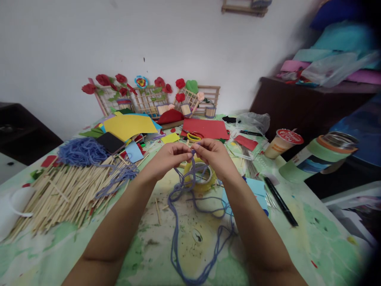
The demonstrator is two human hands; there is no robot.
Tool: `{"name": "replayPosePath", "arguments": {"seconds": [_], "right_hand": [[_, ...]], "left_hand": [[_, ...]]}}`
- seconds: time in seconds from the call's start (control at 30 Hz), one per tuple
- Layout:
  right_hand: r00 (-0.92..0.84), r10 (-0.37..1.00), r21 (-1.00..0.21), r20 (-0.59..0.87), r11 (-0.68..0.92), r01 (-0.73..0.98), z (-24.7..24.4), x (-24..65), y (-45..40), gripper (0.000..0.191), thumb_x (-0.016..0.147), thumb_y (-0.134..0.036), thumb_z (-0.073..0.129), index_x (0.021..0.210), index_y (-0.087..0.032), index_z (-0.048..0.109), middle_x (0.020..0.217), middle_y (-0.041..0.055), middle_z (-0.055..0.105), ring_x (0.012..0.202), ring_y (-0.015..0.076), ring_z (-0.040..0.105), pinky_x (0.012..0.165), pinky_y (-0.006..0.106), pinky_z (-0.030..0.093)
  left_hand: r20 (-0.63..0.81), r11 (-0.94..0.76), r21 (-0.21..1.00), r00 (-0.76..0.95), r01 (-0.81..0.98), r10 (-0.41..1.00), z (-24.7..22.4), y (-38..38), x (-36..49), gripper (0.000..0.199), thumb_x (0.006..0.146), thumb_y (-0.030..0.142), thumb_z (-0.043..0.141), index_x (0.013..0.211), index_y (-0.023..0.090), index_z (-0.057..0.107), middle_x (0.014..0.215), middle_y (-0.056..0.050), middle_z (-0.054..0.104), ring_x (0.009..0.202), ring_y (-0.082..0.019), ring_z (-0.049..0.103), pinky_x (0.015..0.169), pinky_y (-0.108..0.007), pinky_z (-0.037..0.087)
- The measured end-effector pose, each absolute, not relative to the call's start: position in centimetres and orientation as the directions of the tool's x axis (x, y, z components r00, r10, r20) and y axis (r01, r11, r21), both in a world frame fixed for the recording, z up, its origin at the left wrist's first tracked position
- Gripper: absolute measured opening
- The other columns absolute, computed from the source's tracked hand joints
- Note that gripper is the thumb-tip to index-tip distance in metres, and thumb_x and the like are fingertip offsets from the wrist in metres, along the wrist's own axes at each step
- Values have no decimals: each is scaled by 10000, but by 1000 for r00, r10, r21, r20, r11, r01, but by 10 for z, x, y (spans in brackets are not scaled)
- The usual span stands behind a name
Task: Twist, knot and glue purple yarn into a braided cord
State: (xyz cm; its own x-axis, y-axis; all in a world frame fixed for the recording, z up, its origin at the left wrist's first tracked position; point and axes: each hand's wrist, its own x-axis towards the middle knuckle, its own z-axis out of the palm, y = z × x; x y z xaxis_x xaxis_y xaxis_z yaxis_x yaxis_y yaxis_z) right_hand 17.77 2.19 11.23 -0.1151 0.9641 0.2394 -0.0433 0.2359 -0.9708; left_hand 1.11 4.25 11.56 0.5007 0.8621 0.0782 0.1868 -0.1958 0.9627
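Observation:
Purple yarn (175, 222) hangs from my fingers and trails in loose loops over the table toward me. My left hand (171, 157) pinches the yarn between thumb and fingertips. Close against it, my right hand (212, 155) pinches the same yarn, so the fingertips of both hands nearly meet. Just under the hands lies a roll of clear yellowish tape (205, 184), partly covered by yarn. Yellow-handled scissors (194, 137) rest right behind my fingertips, partly hidden.
Thin wooden sticks (62, 194) and a purple yarn heap (81, 151) lie left. Yellow paper (131, 124) and red paper (208, 128) lie behind. To the right are a black marker (281, 201), a cup (282, 143) and a green bottle (315, 157). Stick trellises with paper flowers (149, 97) line the wall.

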Motion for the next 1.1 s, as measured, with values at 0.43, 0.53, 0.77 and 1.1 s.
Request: {"name": "replayPosePath", "arguments": {"seconds": [0.43, 0.53, 0.77, 1.1], "right_hand": [[-202, 949, -969, 243, 227, -100, 110, 179, 23, 122, 679, -249, 673, 743, -172, 602, 697, 6, 644, 658, 127, 593, 645, 258, 449], [-194, 946, -964, 258, 240, -112, 109, 177, 24, 104, 667, -217, 665, 728, -173, 593, 698, 8, 653, 675, 134, 615, 674, 271, 467], [-136, 948, -956, 289, 279, -90, 108, 176, 23, 107, 646, -189, 663, 722, -168, 590, 681, -10, 631, 636, 116, 594, 633, 247, 454], [-110, 977, -977, 181, 165, -136, 111, 174, 22, 92, 616, -207, 614, 683, -152, 581, 525, -65, 488, 442, 47, 350, 443, 206, 251]], "left_hand": [[65, -81, 996, 403, 22, 913, 116, 41, 16, 234, 717, 355, 678, 757, 126, 644, 555, 24, 541, 405, -33, 312, 399, -190, 228], [64, -82, 996, 409, 26, 910, 116, 41, 15, 265, 722, 387, 680, 747, 126, 640, 544, 23, 538, 401, -33, 304, 397, -191, 232], [51, -80, 995, 408, 56, 912, 116, 40, 16, 234, 730, 361, 665, 775, 134, 632, 546, 27, 546, 397, -33, 320, 389, -180, 253], [104, -183, 963, 354, 199, 929, 123, 36, 19, 195, 735, 324, 616, 692, 134, 615, 440, 43, 484, 387, -58, 390, 392, -180, 305]]}}
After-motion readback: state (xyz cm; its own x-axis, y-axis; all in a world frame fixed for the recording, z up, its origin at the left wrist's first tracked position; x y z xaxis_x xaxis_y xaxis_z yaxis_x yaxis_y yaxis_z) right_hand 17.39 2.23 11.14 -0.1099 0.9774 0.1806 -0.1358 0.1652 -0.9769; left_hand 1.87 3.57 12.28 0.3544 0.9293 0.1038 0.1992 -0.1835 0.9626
